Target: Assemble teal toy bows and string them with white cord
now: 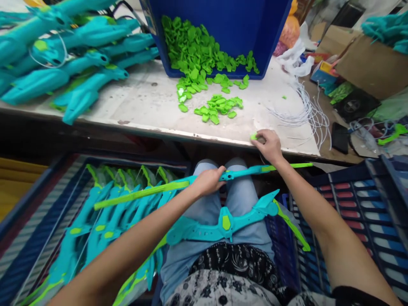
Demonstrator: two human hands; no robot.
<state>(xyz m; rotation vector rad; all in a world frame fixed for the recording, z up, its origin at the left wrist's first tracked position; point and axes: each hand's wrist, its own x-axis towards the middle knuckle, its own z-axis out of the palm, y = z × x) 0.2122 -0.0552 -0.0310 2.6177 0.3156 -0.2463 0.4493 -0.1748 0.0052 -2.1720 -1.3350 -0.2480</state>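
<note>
My left hand (208,182) is closed around the middle of a teal toy bow (245,171) with long lime-green limbs, held level above my knees. At the front edge of the table, my right hand (269,146) pinches a small green plastic piece (253,137) between thumb and fingers. A second toy bow (200,229), teal with a green inset at its centre, lies across my lap. Loose green pieces (219,106) lie in a small heap on the table, left of my right hand.
A blue bin (236,29) on its side spills many green pieces. Teal toy parts (86,63) are piled at left. White cords (306,110) hang over the table's right end. Crates flank my legs; the left crate (47,229) holds several assembled bows (105,221).
</note>
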